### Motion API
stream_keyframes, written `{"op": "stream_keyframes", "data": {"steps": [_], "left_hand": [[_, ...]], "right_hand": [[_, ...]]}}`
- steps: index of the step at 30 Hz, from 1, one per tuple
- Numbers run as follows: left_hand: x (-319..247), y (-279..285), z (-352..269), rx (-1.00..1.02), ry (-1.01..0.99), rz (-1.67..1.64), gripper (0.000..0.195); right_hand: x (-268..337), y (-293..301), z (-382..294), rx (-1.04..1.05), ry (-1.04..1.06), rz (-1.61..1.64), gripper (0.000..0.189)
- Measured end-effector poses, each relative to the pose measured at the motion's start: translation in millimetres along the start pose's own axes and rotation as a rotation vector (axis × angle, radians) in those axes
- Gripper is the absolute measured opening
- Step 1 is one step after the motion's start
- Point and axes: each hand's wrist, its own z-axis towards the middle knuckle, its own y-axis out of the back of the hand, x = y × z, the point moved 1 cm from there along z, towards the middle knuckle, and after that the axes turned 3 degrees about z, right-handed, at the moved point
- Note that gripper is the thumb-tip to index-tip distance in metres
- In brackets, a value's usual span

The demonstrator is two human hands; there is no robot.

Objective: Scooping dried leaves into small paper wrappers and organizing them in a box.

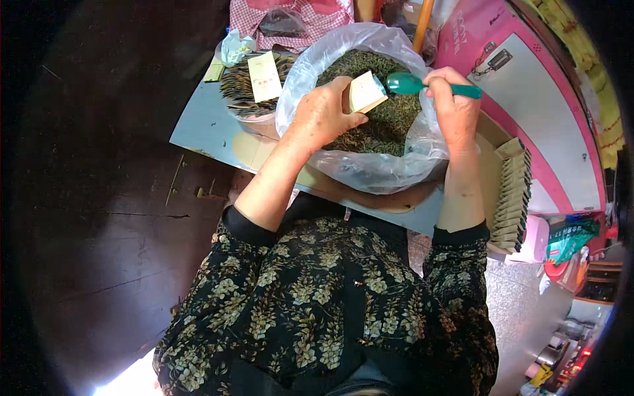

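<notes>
My left hand [327, 111] grips a small cream paper packet [365, 93], tilted with its upper end toward the right. A green plastic scoop [406, 83] is held by its handle in my right hand [453, 106]. The scoop's bowl is close beside the packet's end; whether they touch I cannot tell. Both are above a heap of dried, chopped green-brown herb [384, 126]. The heap fills a container lined with a clear plastic bag [376, 173], whose edges are folded outward. What the scoop's bowl holds is not plain.
Left of the bag, a basin [252, 115] holds thin dark strips [240, 86] with a cream packet [265, 76] on top. At right, several filled packets [512, 193] stand in a row in a cardboard box [488, 143]. A pink-and-white cabinet [550, 114] borders the table [208, 119].
</notes>
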Motion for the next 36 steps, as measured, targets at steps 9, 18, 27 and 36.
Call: {"op": "stream_keyframes", "data": {"steps": [9,18,27,36], "left_hand": [[-9,3,1,0.011,0.038,0.007,0.061],[-8,8,-1,-0.024,0.007,0.07,0.059],[-13,3,2,0.017,0.002,0.063,0.063],[-15,-7,11,-0.012,0.027,-0.056,0.058]], "right_hand": [[-86,-54,-48,0.174,-0.626,0.451,0.021],[-82,-13,-24,-0.043,-0.658,0.703,0.018],[-38,13,9,-0.034,-0.448,0.664,0.017],[26,-29,8,0.127,0.249,-0.091,0.01]]}}
